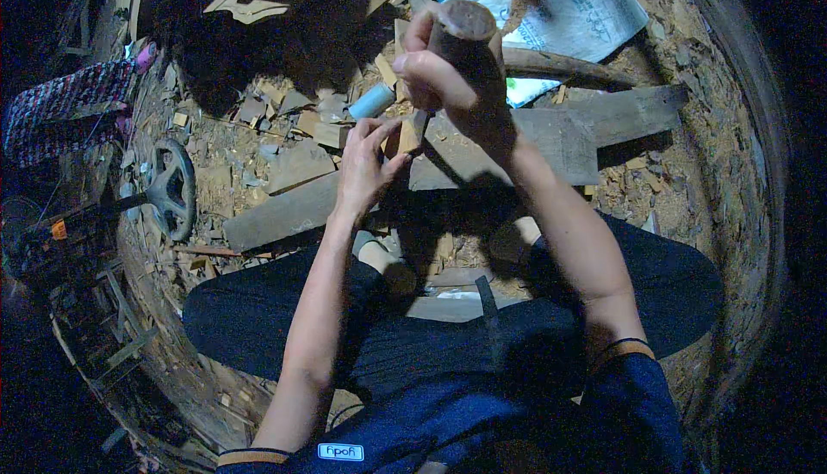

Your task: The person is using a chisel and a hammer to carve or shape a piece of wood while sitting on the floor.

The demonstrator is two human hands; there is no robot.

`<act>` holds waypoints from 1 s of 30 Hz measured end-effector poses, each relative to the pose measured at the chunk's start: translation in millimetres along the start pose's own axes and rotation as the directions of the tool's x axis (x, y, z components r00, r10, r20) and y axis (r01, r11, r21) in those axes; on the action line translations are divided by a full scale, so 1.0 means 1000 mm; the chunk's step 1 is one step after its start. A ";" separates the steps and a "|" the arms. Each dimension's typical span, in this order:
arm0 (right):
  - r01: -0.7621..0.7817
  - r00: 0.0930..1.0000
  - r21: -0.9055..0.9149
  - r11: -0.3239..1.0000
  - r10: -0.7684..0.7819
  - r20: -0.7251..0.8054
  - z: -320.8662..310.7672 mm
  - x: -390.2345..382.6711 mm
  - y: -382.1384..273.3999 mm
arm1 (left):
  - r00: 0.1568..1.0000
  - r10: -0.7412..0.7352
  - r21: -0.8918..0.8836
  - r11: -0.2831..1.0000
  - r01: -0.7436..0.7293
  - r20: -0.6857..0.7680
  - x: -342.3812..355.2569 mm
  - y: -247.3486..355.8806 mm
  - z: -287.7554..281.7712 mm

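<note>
My right hand point(452, 86) is closed around a thick, round wooden handle point(468, 22), held upright with its flat end toward me. The rest of this tool is mostly hidden by the hand. A dark, narrow edge shows below it, against a small wooden block point(411, 134); I cannot tell whether it is a blade. My left hand point(369, 162) grips that block from its left side, thumb and fingers around it. The block stands over a grey wooden plank point(534, 147) that lies across the ground in front of me.
Wood offcuts and chips litter the ground. A blue cylinder point(372, 101) lies beyond my left hand. Farther off are a printed white and blue sack point(586, 9) and a curved wooden pole point(560, 65). At left are a spoked wheel point(172, 190) and a patterned cloth point(69, 112).
</note>
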State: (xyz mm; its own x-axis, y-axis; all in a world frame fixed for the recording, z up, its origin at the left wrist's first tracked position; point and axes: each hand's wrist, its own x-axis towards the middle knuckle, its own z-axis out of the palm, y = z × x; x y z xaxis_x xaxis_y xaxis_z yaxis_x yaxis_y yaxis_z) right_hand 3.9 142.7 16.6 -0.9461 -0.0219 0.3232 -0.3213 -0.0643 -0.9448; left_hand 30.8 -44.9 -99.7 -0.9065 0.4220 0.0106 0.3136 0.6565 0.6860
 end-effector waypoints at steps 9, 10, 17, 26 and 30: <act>-0.013 1.000 -0.003 1.000 0.013 -0.005 -0.001 0.002 0.000 | 1.000 0.021 0.032 0.999 -0.021 0.004 0.002 0.005 -0.003; -0.013 1.000 0.028 1.000 0.014 -0.004 -0.001 0.002 0.003 | 1.000 -0.004 0.029 1.000 0.003 0.017 0.002 0.005 -0.004; -0.018 0.999 0.104 0.994 0.021 -0.029 0.001 -0.002 0.009 | 1.000 0.007 0.044 0.999 -0.007 0.001 0.001 0.004 -0.003; 0.049 0.999 0.042 0.998 -0.048 -0.019 0.002 0.000 0.006 | 1.000 -0.002 0.053 0.999 0.002 0.003 0.002 0.005 -0.004; -0.003 1.000 0.075 0.997 0.004 -0.017 0.004 0.001 0.004 | 0.999 0.045 0.067 0.997 -0.044 -0.016 0.002 0.000 -0.004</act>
State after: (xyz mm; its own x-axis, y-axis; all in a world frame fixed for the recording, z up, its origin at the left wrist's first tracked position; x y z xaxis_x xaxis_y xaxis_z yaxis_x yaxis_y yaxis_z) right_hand 1.4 138.0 13.4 -0.9480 -0.0057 0.3182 -0.3143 -0.1391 -0.9391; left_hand 27.7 -46.3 -96.8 -0.8958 0.4414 0.0532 0.3716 0.6777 0.6345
